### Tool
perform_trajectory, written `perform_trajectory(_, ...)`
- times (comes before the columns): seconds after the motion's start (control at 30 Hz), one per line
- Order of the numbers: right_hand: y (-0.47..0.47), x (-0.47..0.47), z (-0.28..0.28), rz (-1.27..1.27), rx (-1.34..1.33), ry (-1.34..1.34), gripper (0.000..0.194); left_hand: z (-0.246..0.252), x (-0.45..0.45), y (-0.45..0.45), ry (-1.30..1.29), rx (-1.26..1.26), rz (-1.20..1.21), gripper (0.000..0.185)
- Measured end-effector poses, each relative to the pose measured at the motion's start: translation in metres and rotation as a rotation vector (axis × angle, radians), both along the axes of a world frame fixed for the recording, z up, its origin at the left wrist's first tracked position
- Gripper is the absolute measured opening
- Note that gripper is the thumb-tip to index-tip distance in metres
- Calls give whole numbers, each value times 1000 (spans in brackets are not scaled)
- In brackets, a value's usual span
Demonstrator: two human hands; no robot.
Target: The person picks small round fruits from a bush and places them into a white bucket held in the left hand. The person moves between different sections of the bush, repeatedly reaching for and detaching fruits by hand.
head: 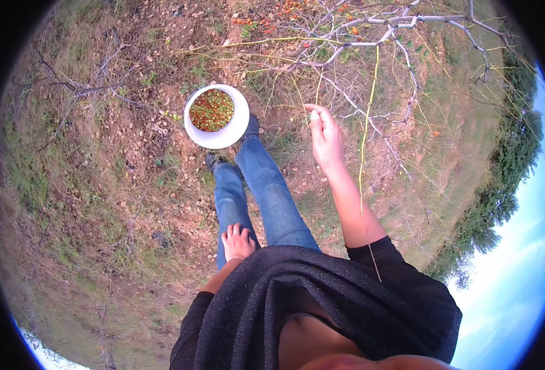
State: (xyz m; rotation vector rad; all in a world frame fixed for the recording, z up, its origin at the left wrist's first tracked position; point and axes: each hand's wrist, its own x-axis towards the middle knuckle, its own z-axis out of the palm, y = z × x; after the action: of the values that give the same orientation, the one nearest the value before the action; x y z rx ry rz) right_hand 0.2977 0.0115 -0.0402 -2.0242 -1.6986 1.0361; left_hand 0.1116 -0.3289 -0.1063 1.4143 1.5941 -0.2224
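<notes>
My right hand [326, 138] is raised to the right of my legs, thumb and forefinger pinched at the lower end of a thin yellowish twig [319, 87] that hangs from a bare grey branch [360, 45]. My left hand [238, 243] lies on the jeans of my left leg, fingers slightly spread and holding nothing. Past my shoes stands a white plastic bucket [241, 113], its inside partly filled with small round fruits [212, 110], green, yellowish and orange-red. More orange-red fruits [292, 8] show on or beneath the branches at the top.
Thin grey branches [411, 92] spread over the upper right, and a long yellow-green shoot [368, 120] hangs beside my right forearm. Another bare branch [87, 90] is at the left. Stony soil with grass [161, 138] surrounds my feet. Trees [508, 171] stand far right.
</notes>
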Motion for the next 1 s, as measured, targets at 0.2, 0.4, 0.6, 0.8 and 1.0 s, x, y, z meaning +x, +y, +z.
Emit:
perform_trajectory(0.2,93,3,33,381,509,-601,20,1,5,0,19,-10,26,29)
perform_trajectory(0.4,157,-7,17,506,383,-759,17,0,7,-2,24,-29,43,29)
perform_trajectory(0.6,193,-22,-17,625,208,-538,24,4,7,-2,21,34,88,28)
perform_trajectory(0.8,208,-12,-33,492,10,-648,34,8,8,-1,29,42,105,28)
perform_trajectory(1.0,214,-6,-68,630,157,-881,20,5,6,-3,28,62,80,27)
